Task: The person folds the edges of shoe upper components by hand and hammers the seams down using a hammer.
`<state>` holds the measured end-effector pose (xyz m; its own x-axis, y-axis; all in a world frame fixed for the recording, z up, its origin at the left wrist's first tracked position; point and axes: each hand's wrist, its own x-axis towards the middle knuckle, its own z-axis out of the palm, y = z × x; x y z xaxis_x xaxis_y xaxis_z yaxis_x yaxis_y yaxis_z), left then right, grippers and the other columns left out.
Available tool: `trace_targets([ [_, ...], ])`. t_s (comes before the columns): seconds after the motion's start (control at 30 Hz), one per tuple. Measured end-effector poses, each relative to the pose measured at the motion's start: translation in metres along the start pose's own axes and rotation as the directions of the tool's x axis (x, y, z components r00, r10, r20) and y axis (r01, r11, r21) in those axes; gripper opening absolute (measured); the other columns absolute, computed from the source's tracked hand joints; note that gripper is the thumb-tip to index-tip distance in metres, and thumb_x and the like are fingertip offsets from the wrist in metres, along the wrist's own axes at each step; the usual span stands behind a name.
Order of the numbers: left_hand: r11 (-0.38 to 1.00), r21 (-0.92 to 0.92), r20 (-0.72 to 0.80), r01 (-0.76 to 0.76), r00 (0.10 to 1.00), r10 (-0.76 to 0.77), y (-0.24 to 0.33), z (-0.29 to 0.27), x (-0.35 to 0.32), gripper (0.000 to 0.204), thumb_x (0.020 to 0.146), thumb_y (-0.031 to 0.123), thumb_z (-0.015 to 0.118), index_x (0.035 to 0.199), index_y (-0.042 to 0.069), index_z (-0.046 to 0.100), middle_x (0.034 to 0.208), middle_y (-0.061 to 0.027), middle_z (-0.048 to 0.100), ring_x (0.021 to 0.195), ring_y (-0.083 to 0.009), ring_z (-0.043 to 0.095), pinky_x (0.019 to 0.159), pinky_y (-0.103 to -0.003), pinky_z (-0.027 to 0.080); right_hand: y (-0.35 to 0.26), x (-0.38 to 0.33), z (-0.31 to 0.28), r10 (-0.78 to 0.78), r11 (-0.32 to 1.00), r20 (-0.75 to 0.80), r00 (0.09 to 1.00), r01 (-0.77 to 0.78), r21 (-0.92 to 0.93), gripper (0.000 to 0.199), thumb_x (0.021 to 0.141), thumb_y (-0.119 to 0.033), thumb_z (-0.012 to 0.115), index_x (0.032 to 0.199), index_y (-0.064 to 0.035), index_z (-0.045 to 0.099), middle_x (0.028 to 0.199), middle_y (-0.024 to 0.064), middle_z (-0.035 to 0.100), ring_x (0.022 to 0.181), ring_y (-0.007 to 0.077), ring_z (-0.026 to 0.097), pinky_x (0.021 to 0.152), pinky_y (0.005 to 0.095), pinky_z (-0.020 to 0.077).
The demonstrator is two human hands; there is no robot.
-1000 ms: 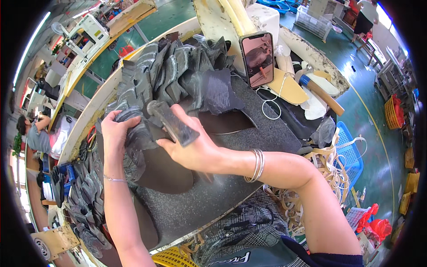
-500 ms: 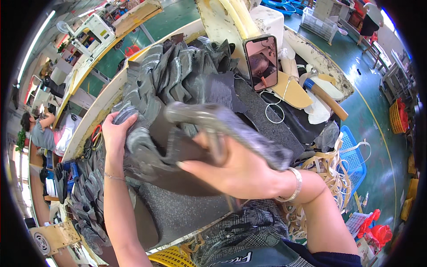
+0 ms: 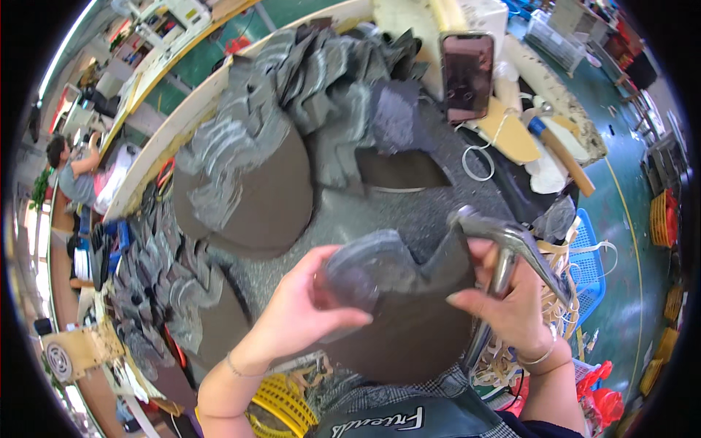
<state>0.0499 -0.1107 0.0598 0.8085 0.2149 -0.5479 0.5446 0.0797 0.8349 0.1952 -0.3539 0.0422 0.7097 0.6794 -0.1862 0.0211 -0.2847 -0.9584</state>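
Observation:
In front of my body I hold a dark brown, flexible shoe-upper piece (image 3: 416,321), its upper edge curved, notched and greyish. My left hand (image 3: 299,306) grips its left end, thumb in front. The right hand (image 3: 511,299) pinches its right end under the thumb, with metal pincers (image 3: 537,252) kept in the same hand. A stack of similar dark pieces (image 3: 255,197) fans out beyond my left hand on the dark work surface (image 3: 350,212). One flat dark piece (image 3: 405,169) lies to the right of the stack.
Beyond the stack stands a phone (image 3: 467,77). A wooden-handled hammer (image 3: 562,153) lies to its right, near a white cord loop (image 3: 478,162). More dark pieces (image 3: 168,285) hang at the left. Pale strips (image 3: 555,299) and a blue basket (image 3: 586,255) are at the right; a yellow basket (image 3: 281,409) sits below.
Both hands have moved away from the stack toward my body, bringing the shoe-upper piece between them. The pincers came down and right with my right hand. The phone's screen has dimmed.

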Motion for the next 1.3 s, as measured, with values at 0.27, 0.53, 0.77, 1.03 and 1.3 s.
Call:
trace_targets([
  [0.27, 0.677, 0.714, -0.286, -0.180, 0.807, 0.517, -0.031, 0.010, 0.012, 0.072, 0.059, 0.017, 0.092, 0.121, 0.010, 0.055, 0.115, -0.0093, 0.045, 0.100, -0.0210, 0.050, 0.085, -0.036, 0.044, -0.003, 0.011, -0.001, -0.293, 0.891, 0.351, 0.889, 0.388, -0.238, 0.029, 0.088, -0.008, 0.071, 0.102, 0.0028, 0.048, 0.069, 0.0137, 0.064, 0.064, 0.0263, 0.071, 0.055, 0.0337, 0.0532],
  [0.53, 0.586, 0.807, -0.345, -0.074, 0.747, 0.568, -0.037, 0.019, 0.020, 0.037, 0.067, 0.020, 0.087, 0.087, 0.009, 0.059, 0.109, -0.0072, 0.049, 0.108, -0.0266, 0.044, 0.093, -0.039, 0.033, 0.008, 0.024, 0.015, -0.104, 0.939, 0.523, 0.846, 0.256, -0.228, 0.033, 0.088, -0.007, 0.069, 0.105, 0.0016, 0.043, 0.071, 0.0203, 0.062, 0.063, 0.0396, 0.063, 0.051, 0.0380, 0.0464],
  [0.77, 0.598, 0.784, -0.388, -0.164, 0.624, 0.679, -0.043, 0.019, 0.026, 0.026, 0.073, 0.008, 0.081, 0.089, 0.011, 0.060, 0.093, -0.0033, 0.061, 0.098, -0.0238, 0.053, 0.090, -0.036, 0.034, 0.017, 0.026, 0.013, -0.081, 0.910, 0.568, 0.819, 0.293, -0.293, 0.030, 0.082, 0.006, 0.058, 0.104, 0.0020, 0.037, 0.070, 0.0255, 0.057, 0.071, 0.0455, 0.061, 0.058, 0.0450, 0.0475],
  [1.03, 0.716, 0.643, -0.484, -0.272, 0.580, 0.655, -0.032, -0.010, 0.039, 0.036, 0.081, -0.004, 0.070, 0.116, 0.000, 0.061, 0.105, -0.0089, 0.061, 0.094, -0.0184, 0.060, 0.088, -0.030, 0.049, 0.024, 0.024, 0.007, -0.115, 0.926, 0.541, 0.833, 0.288, -0.245, 0.036, 0.080, 0.004, 0.061, 0.105, 0.0020, 0.036, 0.072, 0.0256, 0.056, 0.072, 0.0452, 0.061, 0.058, 0.0458, 0.0463],
  [1.3, 0.709, 0.665, -0.195, -0.234, 0.862, 0.467, -0.001, 0.004, 0.053, 0.047, 0.087, 0.010, 0.073, 0.126, -0.005, 0.053, 0.106, -0.0106, 0.065, 0.085, -0.0146, 0.063, 0.073, -0.027, 0.052, 0.010, 0.027, 0.004, -0.106, 0.916, 0.585, 0.804, 0.308, -0.258, 0.038, 0.087, -0.011, 0.068, 0.106, -0.0001, 0.037, 0.077, 0.0226, 0.060, 0.074, 0.0464, 0.061, 0.060, 0.0465, 0.0492],
])
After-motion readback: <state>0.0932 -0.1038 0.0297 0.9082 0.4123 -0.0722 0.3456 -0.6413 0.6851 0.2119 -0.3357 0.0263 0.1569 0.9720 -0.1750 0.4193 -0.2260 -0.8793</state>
